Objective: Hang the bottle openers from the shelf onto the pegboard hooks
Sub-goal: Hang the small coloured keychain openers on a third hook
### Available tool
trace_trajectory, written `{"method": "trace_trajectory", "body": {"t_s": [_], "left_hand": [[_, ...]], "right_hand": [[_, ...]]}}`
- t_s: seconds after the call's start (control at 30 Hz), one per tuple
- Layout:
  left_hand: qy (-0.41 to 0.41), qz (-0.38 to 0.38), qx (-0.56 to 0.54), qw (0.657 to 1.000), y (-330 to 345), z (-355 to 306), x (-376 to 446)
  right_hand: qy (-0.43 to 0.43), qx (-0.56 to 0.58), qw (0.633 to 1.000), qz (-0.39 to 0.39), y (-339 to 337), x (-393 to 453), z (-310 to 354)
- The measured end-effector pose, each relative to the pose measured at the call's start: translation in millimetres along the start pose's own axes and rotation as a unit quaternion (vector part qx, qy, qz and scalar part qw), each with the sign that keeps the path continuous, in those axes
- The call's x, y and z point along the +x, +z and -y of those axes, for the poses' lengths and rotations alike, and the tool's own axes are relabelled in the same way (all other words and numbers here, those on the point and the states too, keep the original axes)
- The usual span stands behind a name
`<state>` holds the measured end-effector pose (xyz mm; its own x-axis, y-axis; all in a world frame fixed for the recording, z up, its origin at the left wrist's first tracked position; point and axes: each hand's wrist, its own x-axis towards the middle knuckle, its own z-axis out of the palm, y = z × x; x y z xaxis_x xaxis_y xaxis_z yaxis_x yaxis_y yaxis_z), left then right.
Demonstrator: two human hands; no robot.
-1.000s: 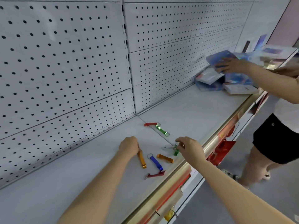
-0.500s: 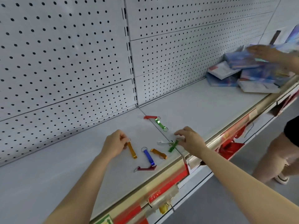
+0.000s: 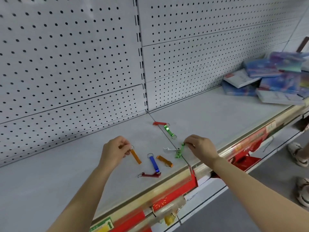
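Bottle openers lie scattered on the shelf [image 3: 209, 118] as the left hand [image 3: 113, 150] pinches an orange opener [image 3: 135, 156] and the right hand [image 3: 199, 147] a green opener [image 3: 179, 152], fingers closed on each, pickup underway, the lift to the pegboard [image 3: 66, 56] likely next.

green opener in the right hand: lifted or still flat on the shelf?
Partly lifted. The right hand pinches the top end of the green opener, which hangs tilted; its lower end looks to be at the shelf, contact unclear.

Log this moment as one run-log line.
left hand: pinching orange opener | right hand: pinching green opener | pegboard: no hooks visible, nothing hung
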<state>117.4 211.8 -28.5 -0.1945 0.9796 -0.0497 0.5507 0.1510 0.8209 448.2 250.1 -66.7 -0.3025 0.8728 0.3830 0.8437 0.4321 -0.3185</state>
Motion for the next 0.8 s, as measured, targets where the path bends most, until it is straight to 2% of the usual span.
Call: {"method": "trace_trajectory", "body": {"t_s": [0.1, 0.3, 0.43, 0.8], "left_hand": [[0.002, -0.007, -0.055, 0.998, -17.0, -4.5, -3.6], [0.014, -0.028, -0.147, 0.989, -57.3, -15.6, -12.5], [0.053, -0.032, -0.171, 0.983, -98.9, -17.8, -27.4], [0.142, -0.086, -0.183, 0.969, -247.9, -2.9, -119.2]], "right_hand": [[0.053, 0.058, 0.997, -0.027, -10.0, 10.9, 22.3], [0.107, 0.199, 0.973, -0.049, -32.3, 32.5, 93.2], [0.164, 0.311, 0.935, -0.046, -40.5, 40.4, 158.9], [0.135, 0.478, 0.865, -0.077, -51.0, 18.9, 370.1]]}}
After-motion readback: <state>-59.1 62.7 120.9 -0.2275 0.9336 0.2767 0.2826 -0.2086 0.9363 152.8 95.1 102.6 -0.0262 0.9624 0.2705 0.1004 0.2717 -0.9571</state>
